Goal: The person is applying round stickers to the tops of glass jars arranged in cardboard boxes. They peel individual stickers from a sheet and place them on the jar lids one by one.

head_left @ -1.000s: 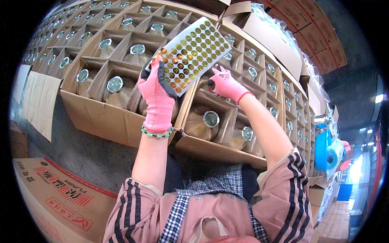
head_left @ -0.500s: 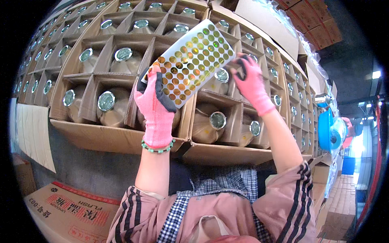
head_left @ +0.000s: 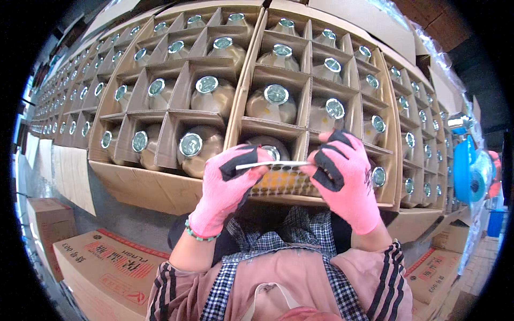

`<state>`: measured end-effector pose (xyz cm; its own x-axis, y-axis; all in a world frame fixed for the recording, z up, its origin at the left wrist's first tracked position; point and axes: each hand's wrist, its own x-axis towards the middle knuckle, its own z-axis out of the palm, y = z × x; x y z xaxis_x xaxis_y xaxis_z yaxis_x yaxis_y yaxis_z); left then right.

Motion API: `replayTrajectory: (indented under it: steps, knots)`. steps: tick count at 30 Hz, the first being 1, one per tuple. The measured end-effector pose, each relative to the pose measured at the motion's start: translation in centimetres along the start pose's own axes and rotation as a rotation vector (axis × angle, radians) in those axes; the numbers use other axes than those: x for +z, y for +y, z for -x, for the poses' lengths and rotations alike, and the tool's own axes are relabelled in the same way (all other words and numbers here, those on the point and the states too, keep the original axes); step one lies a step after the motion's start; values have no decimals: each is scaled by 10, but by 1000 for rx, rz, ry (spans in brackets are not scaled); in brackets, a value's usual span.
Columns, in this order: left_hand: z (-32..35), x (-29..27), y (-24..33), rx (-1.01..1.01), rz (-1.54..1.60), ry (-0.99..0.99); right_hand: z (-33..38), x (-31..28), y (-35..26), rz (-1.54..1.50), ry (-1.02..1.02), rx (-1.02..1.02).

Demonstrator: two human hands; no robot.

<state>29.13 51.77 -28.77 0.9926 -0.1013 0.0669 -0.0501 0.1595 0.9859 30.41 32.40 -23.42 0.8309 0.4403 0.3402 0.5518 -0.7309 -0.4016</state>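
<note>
- Head view, hands: the left hand [head_left: 227, 187] and the right hand [head_left: 342, 174], both in pink gloves with dark fingertips, are closed on the two ends of a sheet of round gold stickers [head_left: 281, 179]. The sheet is held almost edge-on, near the body, just in front of the nearest carton wall [head_left: 144, 187].
- Head view, technique: peeling one sticker cleanly probably calls for steadying the sheet with the left hand while the right fingertips lift a single edge, so that neighbouring stickers stay flat.
- Head view, containers: open cardboard cartons [head_left: 176, 115] run far and to the left in rows; card dividers split each into cells, one amber bottle [head_left: 206, 96] with a silvery cap per cell.
- Head view, surroundings: closed printed boxes [head_left: 107, 257] lie at near left; a blue tape dispenser [head_left: 471, 168] stands at far right.
</note>
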Motion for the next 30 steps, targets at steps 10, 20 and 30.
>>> replayTrajectory:
  steps: [10,20,30]
  knots:
    - [-21,70,-24,-94,-250,-110,45,-20,85,-97,-71,12]
    - [-61,131,12,-350,-392,-76,53,-43,138,-431,74,176]
    - [-66,98,7,-240,-214,-284,47,-45,99,-291,172,155]
